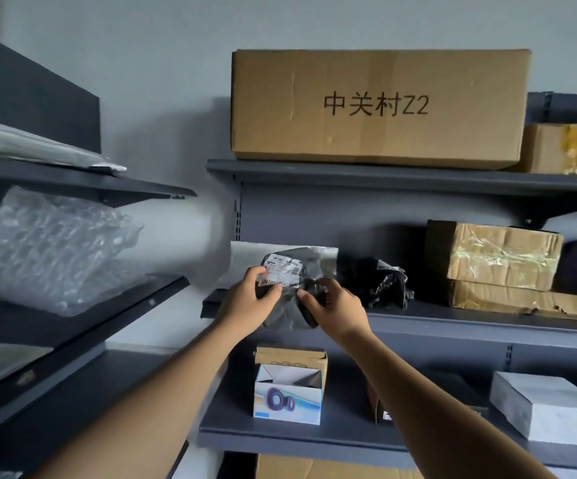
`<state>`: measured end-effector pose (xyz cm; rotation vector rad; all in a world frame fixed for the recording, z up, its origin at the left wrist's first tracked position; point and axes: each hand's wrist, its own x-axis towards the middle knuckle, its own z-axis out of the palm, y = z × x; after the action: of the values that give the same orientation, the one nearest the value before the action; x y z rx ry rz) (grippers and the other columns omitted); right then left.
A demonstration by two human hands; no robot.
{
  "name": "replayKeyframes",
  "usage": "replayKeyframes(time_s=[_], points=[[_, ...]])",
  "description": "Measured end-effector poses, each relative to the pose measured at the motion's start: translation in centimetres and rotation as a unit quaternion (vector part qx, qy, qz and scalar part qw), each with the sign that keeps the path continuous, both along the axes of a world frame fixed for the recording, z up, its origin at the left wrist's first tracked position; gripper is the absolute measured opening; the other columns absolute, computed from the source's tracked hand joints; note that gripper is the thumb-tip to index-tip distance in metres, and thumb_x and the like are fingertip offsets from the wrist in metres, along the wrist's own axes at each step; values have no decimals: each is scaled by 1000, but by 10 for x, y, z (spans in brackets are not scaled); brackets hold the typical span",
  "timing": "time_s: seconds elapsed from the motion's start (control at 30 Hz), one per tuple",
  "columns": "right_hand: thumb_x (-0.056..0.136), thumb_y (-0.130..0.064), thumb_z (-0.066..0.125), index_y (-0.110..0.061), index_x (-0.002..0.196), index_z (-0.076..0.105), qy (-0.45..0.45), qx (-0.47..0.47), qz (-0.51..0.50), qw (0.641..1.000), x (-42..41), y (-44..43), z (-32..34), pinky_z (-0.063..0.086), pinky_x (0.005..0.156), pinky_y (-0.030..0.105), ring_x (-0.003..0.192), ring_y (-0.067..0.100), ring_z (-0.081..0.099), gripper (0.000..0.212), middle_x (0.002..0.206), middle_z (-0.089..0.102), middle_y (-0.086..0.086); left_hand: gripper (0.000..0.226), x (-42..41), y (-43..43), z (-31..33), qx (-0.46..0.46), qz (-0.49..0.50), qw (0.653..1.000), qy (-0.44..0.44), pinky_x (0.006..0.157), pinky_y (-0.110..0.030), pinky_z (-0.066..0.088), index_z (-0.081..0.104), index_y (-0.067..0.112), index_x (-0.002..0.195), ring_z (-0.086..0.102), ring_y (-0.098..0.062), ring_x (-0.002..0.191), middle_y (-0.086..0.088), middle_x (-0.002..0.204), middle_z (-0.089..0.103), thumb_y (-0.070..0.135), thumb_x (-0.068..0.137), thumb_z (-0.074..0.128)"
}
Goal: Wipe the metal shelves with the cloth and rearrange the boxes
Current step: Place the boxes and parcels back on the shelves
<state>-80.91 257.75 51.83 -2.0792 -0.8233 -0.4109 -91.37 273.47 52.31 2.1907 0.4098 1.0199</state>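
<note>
Both arms were extended forward and upward. The left hand (247,293) gripped the labelled end of a grey plastic parcel (285,314), thumb on the label. The right hand (337,305) pinched the opposite end with curled fingers. The parcel was held at the front edge of the middle shelf (418,328), left of crumpled black wrapping (380,283) and taped cartons (494,257).
</note>
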Motion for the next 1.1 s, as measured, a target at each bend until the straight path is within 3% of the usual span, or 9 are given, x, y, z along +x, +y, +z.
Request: replayKeyframes(time_s=[0.1, 0.33, 0.43, 0.5, 0.57, 0.63, 0.73, 0.9, 1.1], points=[[89, -67, 60, -27, 116, 66, -3, -30, -21, 999, 22, 18, 2, 49, 79, 33, 107, 34, 66, 50, 108, 74, 9, 47, 28, 27, -1, 16, 0, 1000, 18, 92, -28, 43, 51, 27, 137, 57, -21, 123, 2, 138, 61, 48, 95, 58], [87, -77, 50, -29, 113, 65, -46, -114, -78, 989, 66, 54, -3, 54, 81, 36, 105, 36, 67, 57, 107, 74, 10, 53, 76, 71, -7, 71, -28, 993, 95, 98, -39, 49, 46, 28, 140, 58, -22, 121, 3, 140, 58, 58, 96, 48], [85, -79, 51, -28, 110, 65, -53, -149, -81, 984, 83, 66, 3, 53, 82, 36, 106, 36, 66, 58, 110, 73, 10, 53, 91, 91, -4, 70, -25, 991, 115, 95, -40, 51, 51, 33, 129, 61, -22, 110, 4, 128, 64, 66, 87, 45], [83, -83, 48, -29, 109, 63, -55, -162, -75, 982, 94, 71, 2, 53, 83, 37, 107, 36, 66, 61, 111, 73, 9, 40, 100, 101, -4, 60, -26, 993, 95, 88, -36, 51, 56, 33, 116, 61, -19, 100, 4, 116, 65, 61, 88, 50], [80, -87, 42, -30, 108, 61, -47, -151, -61, 986, 104, 74, 1, 55, 84, 38, 106, 35, 66, 66, 109, 74, 7, 28, 108, 108, -8, 57, -24, 995, 72, 81, -33, 50, 58, 34, 107, 60, -13, 94, 4, 111, 65, 56, 90, 52], [82, -85, 39, -31, 108, 62, -28, -126, -53, 990, 115, 76, -1, 54, 87, 39, 107, 35, 66, 64, 108, 74, 6, 31, 113, 113, -11, 56, -29, 996, 65, 77, -31, 46, 56, 37, 102, 59, -12, 93, 5, 110, 62, 62, 84, 49], [92, -73, 43, -31, 111, 67, -14, -91, -52, 994, 124, 74, -4, 52, 88, 37, 111, 33, 65, 52, 108, 75, 2, 41, 116, 116, -13, 47, -38, 995, 73, 78, -32, 45, 53, 42, 104, 58, -13, 96, 6, 112, 58, 70, 77, 42], [97, -65, 44, -28, 112, 72, -25, -74, -54, 995, 126, 69, -6, 50, 87, 35, 111, 34, 64, 49, 108, 75, 4, 36, 115, 116, -18, 69, -31, 994, 83, 89, -37, 49, 51, 39, 119, 57, -15, 104, 8, 118, 56, 63, 92, 46], [99, -61, 47, -25, 105, 73, -38, -78, -67, 994, 124, 69, -8, 48, 81, 35, 108, 38, 64, 45, 106, 75, 8, 42, 113, 115, -19, 67, -28, 995, 75, 94, -37, 47, 51, 37, 126, 56, -18, 112, 5, 128, 56, 62, 93, 48]])
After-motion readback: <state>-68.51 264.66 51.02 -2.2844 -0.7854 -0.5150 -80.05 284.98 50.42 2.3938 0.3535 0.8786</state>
